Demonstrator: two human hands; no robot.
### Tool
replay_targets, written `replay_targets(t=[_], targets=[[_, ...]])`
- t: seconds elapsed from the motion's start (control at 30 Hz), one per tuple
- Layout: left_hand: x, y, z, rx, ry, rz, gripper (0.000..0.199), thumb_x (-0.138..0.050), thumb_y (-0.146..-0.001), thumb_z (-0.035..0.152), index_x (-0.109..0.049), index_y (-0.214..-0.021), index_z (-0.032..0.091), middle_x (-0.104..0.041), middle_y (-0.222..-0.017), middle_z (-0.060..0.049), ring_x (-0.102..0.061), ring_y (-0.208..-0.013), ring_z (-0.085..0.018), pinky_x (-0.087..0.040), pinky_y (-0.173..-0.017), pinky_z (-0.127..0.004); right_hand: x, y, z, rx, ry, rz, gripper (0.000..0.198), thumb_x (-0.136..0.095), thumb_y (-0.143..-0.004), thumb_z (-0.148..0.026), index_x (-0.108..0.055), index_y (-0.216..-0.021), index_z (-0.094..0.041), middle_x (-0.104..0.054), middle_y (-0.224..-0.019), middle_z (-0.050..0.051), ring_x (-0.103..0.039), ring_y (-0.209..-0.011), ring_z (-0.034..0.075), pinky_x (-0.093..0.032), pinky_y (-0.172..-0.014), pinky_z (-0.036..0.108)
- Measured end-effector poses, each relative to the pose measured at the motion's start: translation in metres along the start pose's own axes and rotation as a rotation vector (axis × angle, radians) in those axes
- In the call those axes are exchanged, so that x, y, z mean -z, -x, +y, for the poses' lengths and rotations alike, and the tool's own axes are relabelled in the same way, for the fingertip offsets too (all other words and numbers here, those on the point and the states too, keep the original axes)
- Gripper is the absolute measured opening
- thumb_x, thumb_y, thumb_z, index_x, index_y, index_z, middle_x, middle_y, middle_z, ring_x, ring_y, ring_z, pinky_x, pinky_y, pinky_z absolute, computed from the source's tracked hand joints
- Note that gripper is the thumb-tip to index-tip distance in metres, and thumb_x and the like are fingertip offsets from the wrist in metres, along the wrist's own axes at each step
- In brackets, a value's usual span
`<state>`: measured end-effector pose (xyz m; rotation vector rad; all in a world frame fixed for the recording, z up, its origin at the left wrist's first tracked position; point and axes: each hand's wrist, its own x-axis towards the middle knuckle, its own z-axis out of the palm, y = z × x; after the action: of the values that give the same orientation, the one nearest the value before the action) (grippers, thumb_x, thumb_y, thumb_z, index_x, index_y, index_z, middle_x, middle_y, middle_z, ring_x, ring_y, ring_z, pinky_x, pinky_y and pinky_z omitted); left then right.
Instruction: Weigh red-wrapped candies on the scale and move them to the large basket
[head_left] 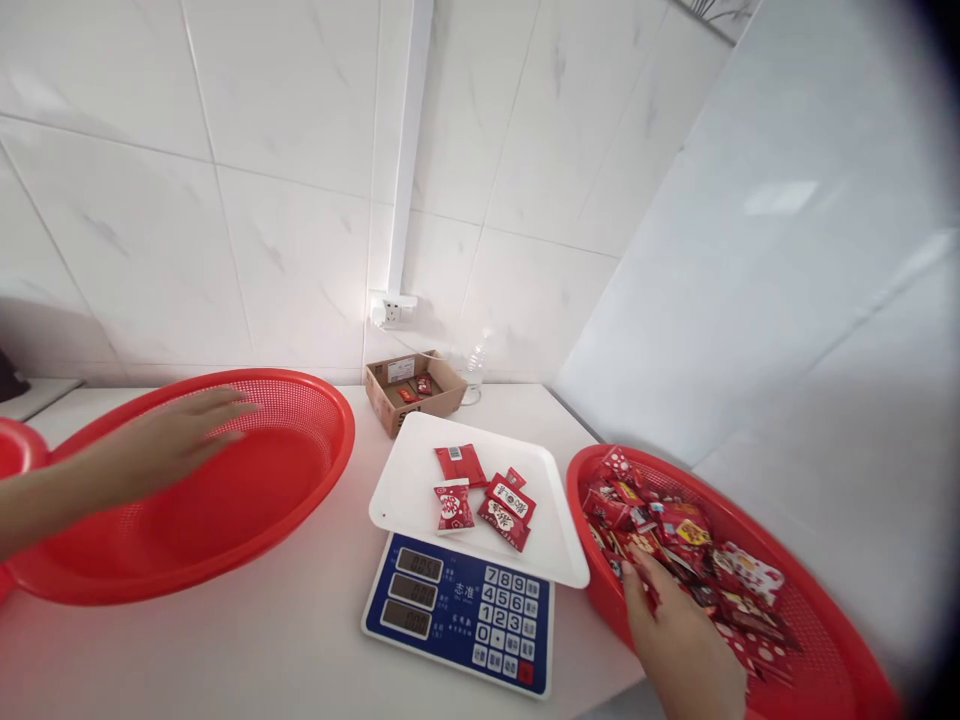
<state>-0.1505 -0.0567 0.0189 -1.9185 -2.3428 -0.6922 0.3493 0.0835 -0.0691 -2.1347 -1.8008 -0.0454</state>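
Observation:
My left hand (169,445) is open and stretched out above the left red basket (330,490), slightly blurred, with nothing in it. My right hand (679,625) reaches over the near rim of the right red basket (832,640). Its thumb and finger are close together among red snack packets (679,530); what they pinch, if anything, is unclear. Between the baskets stands a blue-and-white digital scale (457,625) with a white tray (409,460) on top. Several small red packets (454,505) lie on that tray.
Behind the scale sits an open cardboard box (386,410) with small packets inside. A clear plastic bottle (477,360) stands beside it, near the wall socket (392,311). Part of another red container (19,445) shows at the left edge. Tiled wall closes the back.

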Motion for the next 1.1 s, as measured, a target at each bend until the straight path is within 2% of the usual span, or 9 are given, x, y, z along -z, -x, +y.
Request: replay_targets(t=[0.07, 0.27, 0.37, 0.43, 0.57, 0.7, 0.83, 0.97, 1.1], targets=[[-0.023, -0.011, 0.046, -0.108, 0.034, -0.166, 0.054, -0.034, -0.094, 0.053, -0.050, -0.136, 0.024, -0.050, -0.146, -0.002, -0.044, -0.134, -0.032, -0.034, -0.110, -0.049, 0.002, 0.001, -0.002, -0.003, 0.009, 0.007, 0.052, -0.033, -0.090, -0.050, -0.066, -0.124, -0.027, -0.073, -0.108, 0.009, -0.070, -0.085, 0.029, -0.054, -0.059, 0.036], [-0.104, -0.054, 0.154, -0.380, 0.122, -0.458, 0.086, -0.050, -0.083, 0.067, -0.020, -0.152, 0.027, -0.015, -0.162, -0.010, -0.014, -0.147, -0.030, -0.026, -0.115, -0.046, 0.001, 0.001, -0.001, 0.022, 0.013, 0.027, 0.052, -0.032, -0.091, -0.048, -0.067, -0.122, -0.026, -0.072, -0.112, 0.008, -0.070, -0.086, 0.027, -0.052, -0.058, 0.032], [-0.132, -0.080, 0.183, -0.394, 0.095, -0.528, 0.103, -0.058, -0.071, 0.074, -0.021, -0.152, 0.022, -0.011, -0.161, -0.017, -0.004, -0.147, -0.038, -0.016, -0.116, -0.055, 0.000, 0.001, 0.001, 0.007, -0.012, -0.011, 0.052, -0.033, -0.091, -0.048, -0.066, -0.125, -0.027, -0.074, -0.105, 0.009, -0.070, -0.081, 0.026, -0.052, -0.058, 0.031], [-0.143, -0.091, 0.193, -0.387, 0.072, -0.555, 0.103, -0.056, -0.069, 0.079, -0.028, -0.150, 0.021, -0.022, -0.159, -0.020, -0.008, -0.146, -0.041, -0.015, -0.114, -0.061, 0.000, 0.001, 0.001, 0.006, -0.034, -0.020, 0.051, -0.034, -0.091, -0.048, -0.065, -0.126, -0.027, -0.074, -0.106, 0.010, -0.070, -0.082, 0.026, -0.052, -0.061, 0.032], [-0.150, -0.097, 0.198, -0.384, 0.052, -0.520, 0.080, -0.057, -0.077, 0.071, -0.046, -0.137, 0.020, -0.048, -0.142, -0.017, -0.035, -0.137, -0.038, -0.025, -0.109, -0.062, 0.001, 0.002, 0.001, 0.011, -0.054, -0.017, 0.050, -0.034, -0.091, -0.047, -0.065, -0.126, -0.028, -0.073, -0.108, 0.010, -0.070, -0.084, 0.026, -0.052, -0.064, 0.032], [-0.148, -0.090, 0.197, -0.356, 0.080, -0.423, 0.048, -0.059, -0.088, 0.046, -0.052, -0.127, 0.019, -0.054, -0.130, -0.011, -0.056, -0.112, -0.027, -0.047, -0.093, -0.050, 0.002, 0.002, 0.000, 0.012, -0.055, -0.031, 0.049, -0.034, -0.091, -0.046, -0.064, -0.126, -0.029, -0.073, -0.110, 0.009, -0.070, -0.085, 0.025, -0.052, -0.063, 0.031], [-0.132, -0.085, 0.187, -0.326, 0.129, -0.354, 0.040, -0.062, -0.087, 0.039, -0.055, -0.121, 0.018, -0.057, -0.123, -0.009, -0.061, -0.098, -0.021, -0.052, -0.085, -0.042, 0.002, 0.002, 0.000, 0.007, -0.044, -0.033, 0.050, -0.034, -0.091, -0.046, -0.064, -0.127, -0.029, -0.074, -0.104, 0.008, -0.070, -0.082, 0.025, -0.051, -0.061, 0.031], [-0.091, -0.082, 0.152, -0.268, 0.132, -0.257, 0.032, -0.059, -0.085, 0.035, -0.059, -0.114, 0.022, -0.058, -0.117, -0.005, -0.063, -0.093, -0.018, -0.052, -0.079, -0.030, 0.001, 0.003, 0.000, 0.040, -0.046, 0.005, 0.050, -0.033, -0.091, -0.046, -0.066, -0.123, -0.026, -0.074, -0.107, 0.010, -0.070, -0.086, 0.026, -0.052, -0.065, 0.031], [-0.051, -0.074, 0.093, -0.163, 0.073, -0.124, 0.030, -0.045, -0.088, 0.038, -0.063, -0.106, 0.022, -0.062, -0.103, -0.004, -0.063, -0.076, -0.020, -0.051, -0.066, -0.033, -0.001, 0.004, 0.001, 0.067, -0.056, 0.036, 0.050, -0.034, -0.091, -0.044, -0.068, -0.122, -0.024, -0.073, -0.108, 0.010, -0.069, -0.090, 0.026, -0.052, -0.072, 0.032]])
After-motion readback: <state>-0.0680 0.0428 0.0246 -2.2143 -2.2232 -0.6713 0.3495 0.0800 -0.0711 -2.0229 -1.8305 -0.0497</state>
